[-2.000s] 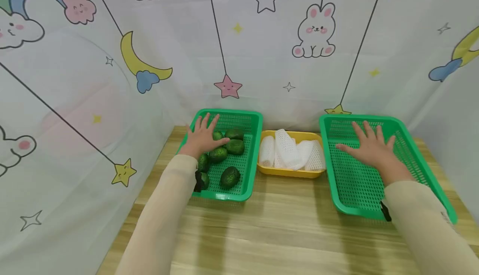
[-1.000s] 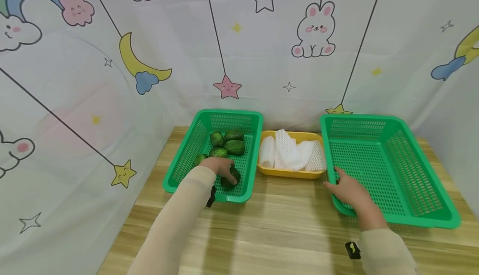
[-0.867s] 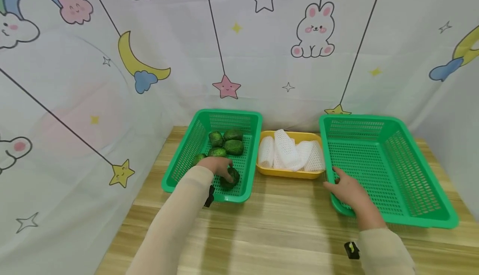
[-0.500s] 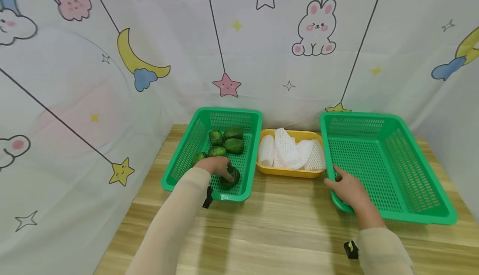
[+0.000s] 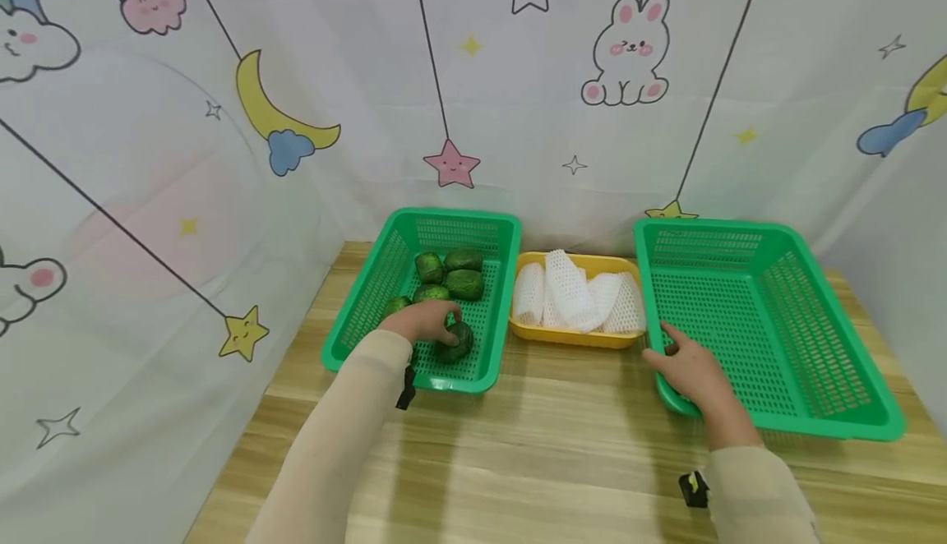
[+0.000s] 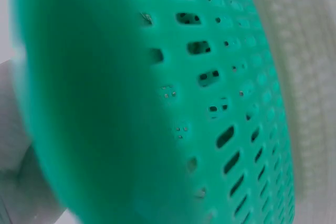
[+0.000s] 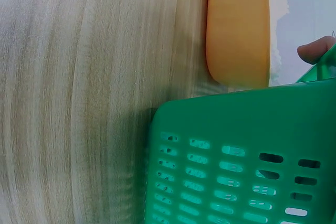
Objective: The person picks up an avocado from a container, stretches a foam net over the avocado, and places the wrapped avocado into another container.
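In the head view my left hand (image 5: 427, 324) reaches into the left green basket (image 5: 355, 326) and curls over a dark green avocado (image 5: 455, 342) near its front wall. Several more avocados (image 5: 464, 283) lie behind it. My right hand (image 5: 684, 366) rests on the near left corner of the empty right green basket (image 5: 829, 412), fingers over the rim. The left wrist view is filled by blurred green basket wall (image 6: 157, 108). In the right wrist view I see the basket corner (image 7: 231, 156), one fingertip (image 7: 316, 50) and the yellow tray (image 7: 236, 30).
A yellow tray (image 5: 573, 334) with white foam fruit nets (image 5: 573, 293) sits between the two baskets. All stand on a wooden table (image 5: 533, 462). A printed curtain (image 5: 473, 92) closes off the back and both sides.
Two seconds ago both hands lay flat inside the baskets. The left hand has since drawn back onto the front avocado, and the right hand has moved to the right basket's near left corner.
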The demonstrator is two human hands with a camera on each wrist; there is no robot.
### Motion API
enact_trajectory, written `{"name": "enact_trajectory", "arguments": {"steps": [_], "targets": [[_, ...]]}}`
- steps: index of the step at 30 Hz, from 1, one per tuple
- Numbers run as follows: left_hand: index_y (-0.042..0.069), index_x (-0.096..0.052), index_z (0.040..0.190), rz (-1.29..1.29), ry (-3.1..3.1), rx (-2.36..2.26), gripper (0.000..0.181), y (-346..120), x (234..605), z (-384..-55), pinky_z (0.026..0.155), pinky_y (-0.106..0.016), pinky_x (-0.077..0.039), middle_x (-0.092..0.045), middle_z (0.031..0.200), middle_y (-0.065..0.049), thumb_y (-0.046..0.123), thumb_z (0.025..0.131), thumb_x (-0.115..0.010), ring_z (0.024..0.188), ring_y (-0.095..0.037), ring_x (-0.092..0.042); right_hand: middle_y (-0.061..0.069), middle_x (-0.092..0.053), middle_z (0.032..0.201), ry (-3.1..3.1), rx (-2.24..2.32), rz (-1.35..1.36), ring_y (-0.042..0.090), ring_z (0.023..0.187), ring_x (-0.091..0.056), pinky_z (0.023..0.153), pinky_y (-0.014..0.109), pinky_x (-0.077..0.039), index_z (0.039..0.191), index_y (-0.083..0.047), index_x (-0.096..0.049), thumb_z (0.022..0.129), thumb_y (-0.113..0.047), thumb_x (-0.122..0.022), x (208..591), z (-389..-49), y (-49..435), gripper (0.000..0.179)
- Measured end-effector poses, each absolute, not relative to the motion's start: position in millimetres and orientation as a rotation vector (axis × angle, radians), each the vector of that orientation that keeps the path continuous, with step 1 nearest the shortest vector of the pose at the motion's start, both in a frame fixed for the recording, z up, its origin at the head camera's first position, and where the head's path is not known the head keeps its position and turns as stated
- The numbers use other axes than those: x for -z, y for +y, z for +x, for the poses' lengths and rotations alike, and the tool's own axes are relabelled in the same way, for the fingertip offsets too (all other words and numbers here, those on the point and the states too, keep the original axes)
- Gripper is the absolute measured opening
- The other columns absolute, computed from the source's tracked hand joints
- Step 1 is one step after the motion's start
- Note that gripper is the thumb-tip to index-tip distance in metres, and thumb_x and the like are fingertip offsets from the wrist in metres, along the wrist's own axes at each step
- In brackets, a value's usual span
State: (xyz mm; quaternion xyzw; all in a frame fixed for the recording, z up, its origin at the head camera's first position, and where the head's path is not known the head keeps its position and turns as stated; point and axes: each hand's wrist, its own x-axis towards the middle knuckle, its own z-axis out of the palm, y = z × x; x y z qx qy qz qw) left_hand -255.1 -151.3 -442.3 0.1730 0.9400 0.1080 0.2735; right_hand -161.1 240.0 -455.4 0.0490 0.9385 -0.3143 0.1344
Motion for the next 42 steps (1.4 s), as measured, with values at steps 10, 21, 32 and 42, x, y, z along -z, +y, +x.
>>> {"name": "enact_trajectory", "arguments": {"steps": [10, 21, 32, 42], "targets": [[0.019, -0.039, 0.141, 0.385, 2.411, -0.147, 0.066, -148, 437, -249, 0.098, -0.05, -0.035, -0.035, 0.144, -0.008, 0.038, 0.085, -0.067, 0.13, -0.031, -0.033, 0.03, -0.048, 0.121, 2.701, 0.932, 0.155, 0.032, 0.09, -0.052, 0.068, 0.038, -0.042, 0.146, 0.0, -0.018, 0.089, -0.042, -0.049, 457, -161, 243, 0.078], [0.018, -0.045, 0.137, 0.382, 2.466, -0.146, 0.06, -149, 413, -257, 0.095, -0.05, -0.038, -0.041, 0.14, -0.007, 0.034, 0.084, -0.069, 0.126, -0.031, -0.039, 0.032, -0.044, 0.125, 2.683, 0.945, 0.181, 0.036, 0.095, -0.052, 0.069, 0.041, -0.043, 0.147, -0.001, -0.015, 0.089, -0.047, -0.047, 457, -162, 245, 0.08], [0.016, -0.041, 0.138, 0.396, 2.49, -0.307, 0.06, -154, 404, -261, 0.097, -0.05, -0.036, -0.038, 0.142, -0.01, 0.033, 0.086, -0.066, 0.128, -0.032, -0.036, 0.032, -0.045, 0.124, 2.689, 0.931, 0.158, 0.037, 0.095, -0.053, 0.069, 0.041, -0.043, 0.147, -0.001, -0.015, 0.089, -0.049, -0.047, 454, -162, 244, 0.082], [0.011, -0.036, 0.141, 0.507, 2.58, -0.535, 0.066, -158, 397, -252, 0.097, -0.048, -0.037, -0.038, 0.142, -0.011, 0.032, 0.087, -0.066, 0.126, -0.03, -0.039, 0.031, -0.047, 0.123, 2.698, 0.939, 0.16, 0.037, 0.096, -0.053, 0.07, 0.042, -0.043, 0.147, -0.002, -0.017, 0.088, -0.049, -0.048, 457, -163, 241, 0.081]]}}
